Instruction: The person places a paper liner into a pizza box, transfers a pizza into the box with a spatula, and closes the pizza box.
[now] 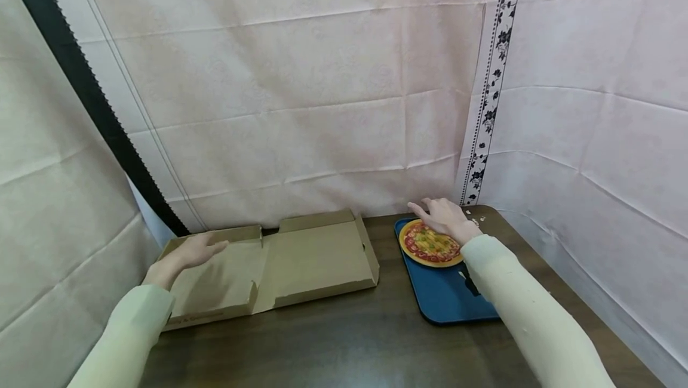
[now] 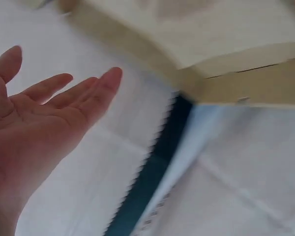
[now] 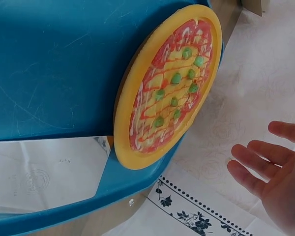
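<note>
Pizza [image 1: 426, 246] sits near fingers [image 3: 248, 180] of your right hand [image 1: 445, 219], tray [image 1: 446, 304] likely protecting the counter [image 1: 301, 346]; box [image 1: 317, 256], presumably unfolded for access, near left hand [image 1: 190, 255] fingers. All released.

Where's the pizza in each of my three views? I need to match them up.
Head: right of centre, the pizza lies toward the far end of the blue tray.
Left wrist: not in this picture.
Right wrist: upper middle, slightly right of centre, tray beneath it.
Shared landmark: the black floral border on the cloth, in the head and right wrist views.
</note>
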Demonstrator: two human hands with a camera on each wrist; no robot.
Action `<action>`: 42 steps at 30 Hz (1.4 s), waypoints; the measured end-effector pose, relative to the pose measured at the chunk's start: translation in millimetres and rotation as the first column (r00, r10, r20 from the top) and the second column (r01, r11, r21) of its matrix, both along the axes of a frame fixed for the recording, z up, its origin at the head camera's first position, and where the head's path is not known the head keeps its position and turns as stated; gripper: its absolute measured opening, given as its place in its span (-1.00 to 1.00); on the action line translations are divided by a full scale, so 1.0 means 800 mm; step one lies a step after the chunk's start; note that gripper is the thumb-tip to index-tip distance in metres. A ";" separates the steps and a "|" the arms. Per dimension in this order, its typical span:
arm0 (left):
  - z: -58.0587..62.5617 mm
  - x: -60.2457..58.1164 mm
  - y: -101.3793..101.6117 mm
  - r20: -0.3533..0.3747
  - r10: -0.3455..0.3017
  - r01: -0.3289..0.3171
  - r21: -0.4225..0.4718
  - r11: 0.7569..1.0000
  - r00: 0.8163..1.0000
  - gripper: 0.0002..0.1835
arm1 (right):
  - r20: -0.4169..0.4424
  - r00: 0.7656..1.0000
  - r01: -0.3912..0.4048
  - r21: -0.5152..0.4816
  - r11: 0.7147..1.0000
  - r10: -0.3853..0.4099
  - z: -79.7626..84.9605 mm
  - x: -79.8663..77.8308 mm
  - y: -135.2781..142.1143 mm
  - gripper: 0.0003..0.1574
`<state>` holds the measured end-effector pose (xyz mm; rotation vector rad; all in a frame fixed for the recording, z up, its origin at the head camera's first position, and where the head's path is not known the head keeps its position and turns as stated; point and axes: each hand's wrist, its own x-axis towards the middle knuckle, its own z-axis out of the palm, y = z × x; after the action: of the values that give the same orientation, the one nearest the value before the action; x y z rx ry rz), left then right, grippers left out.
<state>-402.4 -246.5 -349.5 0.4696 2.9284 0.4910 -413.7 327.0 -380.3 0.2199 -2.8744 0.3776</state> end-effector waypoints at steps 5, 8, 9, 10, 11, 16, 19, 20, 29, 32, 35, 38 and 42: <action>0.030 0.001 0.013 -0.053 0.017 -0.015 0.023 1.000 0.998 -0.09 | -0.004 1.000 -0.001 0.002 1.000 0.001 0.004 0.002 0.002 -0.03; 0.031 -0.003 0.003 -0.029 0.047 -0.046 0.012 0.999 0.998 -0.05 | -0.005 1.000 -0.008 -0.008 1.000 0.008 0.005 0.004 0.002 -0.03; 0.028 -0.004 -0.003 -0.020 0.055 -0.055 0.006 0.998 0.998 -0.05 | -0.001 1.000 -0.007 -0.012 1.000 0.007 0.005 0.004 0.002 -0.02; 0.024 -0.005 -0.009 -0.010 0.060 -0.060 0.004 0.998 0.998 -0.06 | 0.002 1.000 -0.005 -0.016 1.000 0.005 0.005 0.004 0.002 -0.01; 0.019 -0.005 -0.015 0.001 0.066 -0.066 0.000 0.998 0.998 -0.07 | 0.005 1.000 -0.006 -0.016 1.000 0.006 0.005 0.004 0.002 -0.01; -0.004 -0.005 -0.044 0.072 0.101 -0.101 0.003 0.995 0.992 -0.07 | 0.017 1.000 0.008 -0.022 1.000 -0.007 0.004 0.006 0.004 -0.02; -0.011 -0.005 -0.053 0.122 0.126 -0.131 0.031 0.991 0.985 -0.05 | 0.019 1.000 0.011 -0.019 1.000 -0.011 0.007 0.009 0.007 -0.03; -0.012 -0.005 -0.054 0.130 0.129 -0.134 0.037 0.990 0.983 -0.04 | 0.018 1.000 0.012 -0.018 1.000 -0.011 0.007 0.010 0.009 -0.02; -0.013 -0.006 -0.055 0.118 0.125 -0.129 0.027 0.991 0.985 -0.03 | 0.039 0.999 0.020 -0.008 1.000 -0.019 0.009 0.021 0.023 -0.07; -0.015 -0.007 -0.055 0.119 0.125 -0.129 0.028 0.991 0.985 -0.04 | 0.045 0.998 0.036 0.009 0.999 -0.037 0.008 0.022 0.029 -0.06; -0.016 -0.008 -0.055 0.116 0.126 -0.129 0.019 0.991 0.985 -0.02 | 0.054 0.997 0.049 0.017 0.999 -0.050 0.005 0.021 0.036 -0.05; -0.018 -0.009 -0.054 0.103 0.123 -0.125 0.006 0.992 0.987 -0.01 | 0.063 0.996 0.060 0.016 0.998 -0.061 0.001 0.021 0.042 -0.05; -0.019 -0.011 -0.052 0.086 0.112 -0.113 0.000 0.994 0.990 -0.06 | 0.067 0.995 0.066 0.018 0.998 -0.067 0.000 0.022 0.046 -0.04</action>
<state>-410.9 -287.9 -364.6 0.2776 2.8823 0.5186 -396.2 364.0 -380.4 0.1161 -2.9437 0.3560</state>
